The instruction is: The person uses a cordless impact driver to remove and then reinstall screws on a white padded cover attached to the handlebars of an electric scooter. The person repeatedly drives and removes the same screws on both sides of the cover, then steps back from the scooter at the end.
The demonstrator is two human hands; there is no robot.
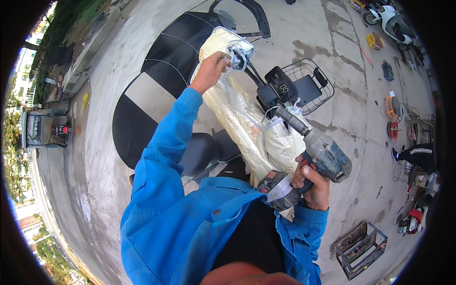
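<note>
Gripped in right hand [316, 187], fingers closed around the handle: grey-and-black impact wrench [332, 156], just right of the pale yellow quilted cover [240, 128]; long shaft [294, 121] pointing up and left, tip near the digital display [281, 85]; battery pack [279, 191] turned toward the open blue jacket [190, 218]. Cannot tell from this view whether touching anything at the tip. Raised to the upper left end of the cover: left hand [211, 72], fingers bent, set against a bunched whitish lining [242, 49]. Cannot tell whether pinching cloth there or only resting on it. Draped lengthwise over the front of a parked vehicle: same cover, flower print visible along the middle. Noted around it: wire basket [331, 85] beyond the display, black canopy [178, 40] to the left, black seat [199, 154] below. Farther out on the concrete ground [354, 166]: metal frame [376, 231] at lower right, white scooter [392, 23] at upper right, small cargo vehicle [45, 129] at far left, another person's leg [417, 156] at right edge
</note>
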